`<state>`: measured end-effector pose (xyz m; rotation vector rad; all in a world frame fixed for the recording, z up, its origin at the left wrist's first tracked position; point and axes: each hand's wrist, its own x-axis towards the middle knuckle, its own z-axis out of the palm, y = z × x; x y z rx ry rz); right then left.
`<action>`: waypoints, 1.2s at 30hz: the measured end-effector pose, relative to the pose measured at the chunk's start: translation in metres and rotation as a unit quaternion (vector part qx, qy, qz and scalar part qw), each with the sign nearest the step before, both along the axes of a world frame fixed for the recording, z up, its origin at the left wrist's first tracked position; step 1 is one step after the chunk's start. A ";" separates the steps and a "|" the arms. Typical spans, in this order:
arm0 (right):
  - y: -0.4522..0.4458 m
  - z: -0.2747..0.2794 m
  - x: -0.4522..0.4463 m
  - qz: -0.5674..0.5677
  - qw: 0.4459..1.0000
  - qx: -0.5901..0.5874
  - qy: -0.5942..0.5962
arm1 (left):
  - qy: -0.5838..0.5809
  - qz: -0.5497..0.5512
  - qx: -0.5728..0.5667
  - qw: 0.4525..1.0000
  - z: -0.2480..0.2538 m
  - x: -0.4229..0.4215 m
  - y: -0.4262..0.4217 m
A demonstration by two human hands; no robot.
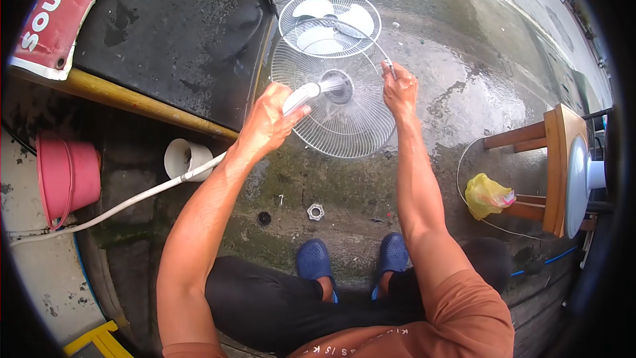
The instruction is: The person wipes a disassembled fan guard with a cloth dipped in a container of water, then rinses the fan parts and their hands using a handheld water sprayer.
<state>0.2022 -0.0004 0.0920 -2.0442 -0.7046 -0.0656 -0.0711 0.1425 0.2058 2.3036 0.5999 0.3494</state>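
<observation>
My left hand (270,118) is wrapped round a white handheld sprayer (302,97), whose white hose (136,199) trails off to the left. Water seems to come from its head toward the grey hub of a round wire fan guard (358,136). The fingers of my right hand (401,91) pinch that guard's rim at its upper right, holding it tilted above the wet ground. Just beyond, a second wire guard (289,41) lies on the ground with white fan blades (313,8) in it, partly seen through the nearer guard.
A black panel (179,33) with a wooden edge stands at left, near a pink bucket (69,176) and a white pot (187,159). A ring nut (316,211) lies before my blue clogs. At right are a wooden stool (553,172) and a yellow plastic bag (487,195).
</observation>
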 end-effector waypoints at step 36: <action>0.012 0.019 -0.038 0.057 0.991 0.016 -0.123 | 0.029 0.034 0.069 0.997 0.007 -0.003 -0.002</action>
